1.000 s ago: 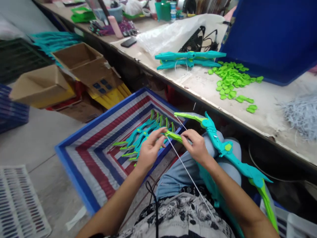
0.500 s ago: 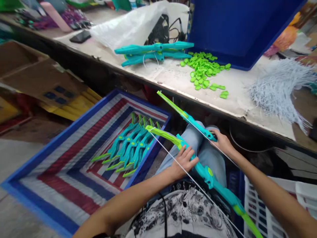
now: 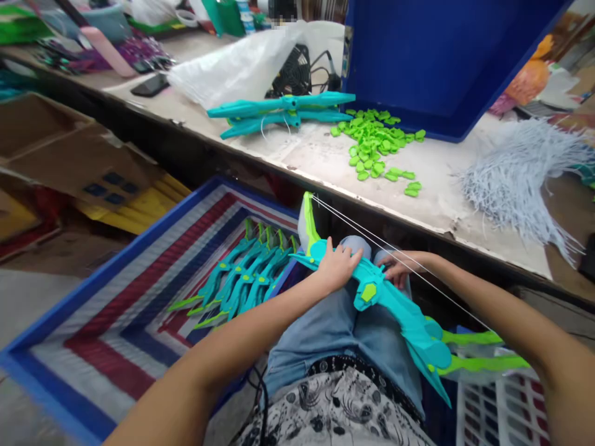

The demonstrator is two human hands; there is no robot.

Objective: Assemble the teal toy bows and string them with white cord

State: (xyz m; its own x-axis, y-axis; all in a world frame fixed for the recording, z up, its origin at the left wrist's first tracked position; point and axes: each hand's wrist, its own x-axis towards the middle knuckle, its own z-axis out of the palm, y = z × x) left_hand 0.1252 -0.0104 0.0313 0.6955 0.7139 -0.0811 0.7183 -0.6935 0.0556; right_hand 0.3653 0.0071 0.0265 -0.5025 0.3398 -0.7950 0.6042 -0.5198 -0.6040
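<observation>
Step in hand, as I read it: steadying the teal frame (image 3: 400, 310) across the lap (image 3: 307, 334). It runs from 10 o'clock to 4 o'clock, just below centre, and looks doubled, with two green limbs (image 3: 483, 363) at its 4 o'clock end.

Left hand (image 3: 338, 266) curled over the upper part of the frame, fingers slightly apart; thumb hidden. Right hand (image 3: 396, 266) at the far edge near mid-frame, fingers loosely bent and partly hidden; cannot tell whether it pinches anything.

Good practice, my judgement: let the knees bear the weight, press evenly either side of the green cap (image 3: 369, 292), and mind the cords (image 3: 348, 220). They run taut-looking from the green tip (image 3: 308, 201) toward 4 o'clock and seem to cross the right forearm (image 3: 493, 306); a snag there could twist the frame.

Containers, largest first. Blue-rimmed tray (image 3: 116, 262), 8 o'clock: striped lining, a row of teal-and-green pieces (image 3: 242, 272) side by side toward its right. Blue bin (image 3: 418, 62), between 1 and 2, on the worktop (image 3: 441, 186): contents not visible; small green parts (image 3: 376, 142) heaped just outside it. Cardboard box (image 3: 51, 148), past 9: inside too dark to read. White slotted basket (image 3: 499, 396), 4 o'clock: largely hidden, contents uncertain.
</observation>
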